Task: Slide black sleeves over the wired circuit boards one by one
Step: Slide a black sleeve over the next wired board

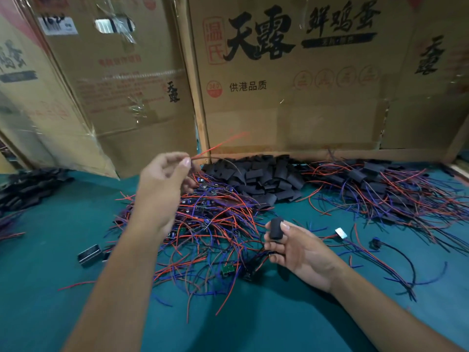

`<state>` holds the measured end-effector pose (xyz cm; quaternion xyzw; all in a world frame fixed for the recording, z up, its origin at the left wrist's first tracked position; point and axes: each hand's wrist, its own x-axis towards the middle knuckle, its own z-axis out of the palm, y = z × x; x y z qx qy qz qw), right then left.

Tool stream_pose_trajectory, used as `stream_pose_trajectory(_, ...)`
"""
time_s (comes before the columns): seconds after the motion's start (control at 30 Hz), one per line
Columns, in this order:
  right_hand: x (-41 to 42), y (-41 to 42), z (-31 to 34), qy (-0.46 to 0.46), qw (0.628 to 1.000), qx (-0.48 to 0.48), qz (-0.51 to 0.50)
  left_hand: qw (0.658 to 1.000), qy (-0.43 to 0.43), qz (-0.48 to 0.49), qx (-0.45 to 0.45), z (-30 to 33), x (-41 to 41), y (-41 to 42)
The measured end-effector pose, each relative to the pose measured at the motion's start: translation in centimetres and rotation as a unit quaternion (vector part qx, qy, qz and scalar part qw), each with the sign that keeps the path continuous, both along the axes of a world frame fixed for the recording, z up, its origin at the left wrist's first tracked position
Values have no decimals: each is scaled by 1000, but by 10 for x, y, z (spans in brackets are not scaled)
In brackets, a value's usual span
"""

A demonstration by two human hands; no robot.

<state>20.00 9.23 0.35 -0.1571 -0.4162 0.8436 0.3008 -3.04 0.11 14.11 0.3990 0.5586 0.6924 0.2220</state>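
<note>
I see my left hand [165, 179] raised, pinching thin red and dark wires [218, 148]. My right hand [291, 247] holds one short black tube sleeve [276, 227] between thumb and fingers. Between both hands lies the tangled pile of wired circuit boards [210, 224] on the green surface [50, 262]; beyond it, a heap of black sleeves [264, 176] against brown cardboard boxes [291, 97].

left hand [162, 184]: bare, no glove, ring or watch | right hand [297, 250]: bare, no glove or ring, short plain nails | forearms: both uncovered to the frame's lower edge, no sleeve, cuff or wristband in sight
</note>
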Motion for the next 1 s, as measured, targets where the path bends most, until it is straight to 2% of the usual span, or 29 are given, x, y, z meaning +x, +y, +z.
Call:
stream_pose_trajectory(0.07,2,0,-1,5,1000,-3,-7,974,-210,-86,15,-23,8,5)
stream_pose_trajectory(0.13,4,2,0,5,1000,-7,-19,907,-392,-148,39,-43,14,10)
stream_pose_trajectory(0.17,4,2,0,3,1000,-8,-23,875,-454,-161,56,-51,17,11)
stream_pose_trajectory(0.23,4,2,0,1,1000,-8,-25,844,-503,-168,86,-66,24,13)
stream_pose_trajectory(0.3,4,2,0,0,1000,-5,-24,846,-497,-175,79,-79,30,15)
stream_pose_trajectory(0.47,5,0,2,-4,999,4,-37,911,-375,-169,2,-93,38,15)
stream_pose_trajectory(0.67,19,-1,3,-31,986,48,-156,946,-289,-149,6,-95,38,13)
stream_pose_trajectory(0.8,35,6,8,-95,951,135,-263,954,-263,-145,22,-93,40,13)
stream_pose_trajectory(0.9,45,12,11,-147,917,214,-301,955,-261,-135,29,-91,41,10)
stream_pose_trajectory(1.0,50,14,12,-236,855,348,-302,958,-262,-108,29,-90,41,10)
